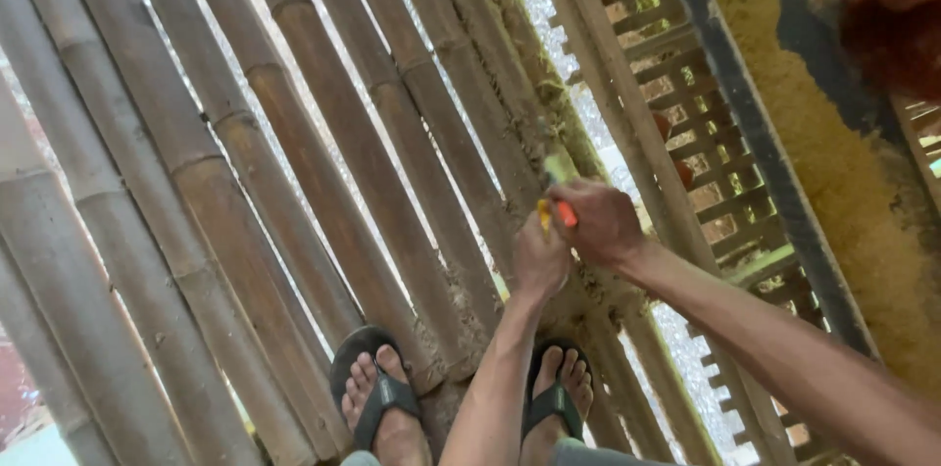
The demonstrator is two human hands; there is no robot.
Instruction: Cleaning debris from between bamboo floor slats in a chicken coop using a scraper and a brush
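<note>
Left hand (541, 260) and right hand (603, 223) meet over bamboo-pole flooring (294, 182) — fingers of both closed together around a small yellow-and-orange tool (559, 201), steadying it

The floor (323, 162) was made of thick bamboo poles laid side by side, brown and dusty, with narrow gaps between them where pale daylight showed through from below. To the right ran a slatted bamboo lattice (686, 143), its small square openings lit green and white from outside. Beyond that lay a long dark trough (774, 182) holding yellowish feed (833, 152). At the far right a reddish-brown hen (897, 35) stood over it.
</note>
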